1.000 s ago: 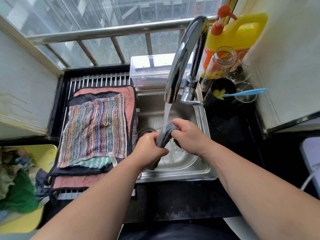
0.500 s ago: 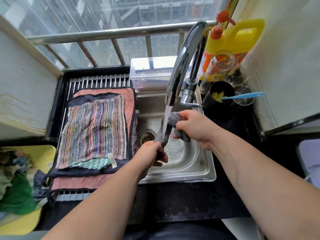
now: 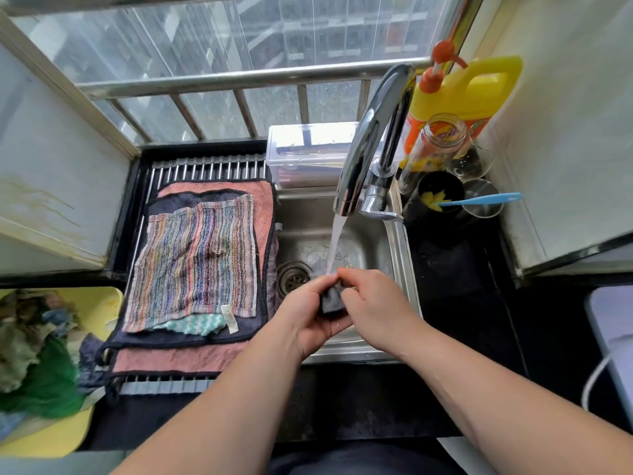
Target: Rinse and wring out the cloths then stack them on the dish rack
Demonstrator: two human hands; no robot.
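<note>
Grey cloth (image 3: 331, 298) bunched between left hand (image 3: 306, 317) and right hand (image 3: 373, 303), both gripping it

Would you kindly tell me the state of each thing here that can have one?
tap: running.
grey cloth: bunched between both hands.
left hand: grips the grey cloth.
right hand: grips the grey cloth.
striped cloth: spread flat, topmost on the dish rack.
clear box: lid closed.
yellow basin: holds heaped cloths.
</note>
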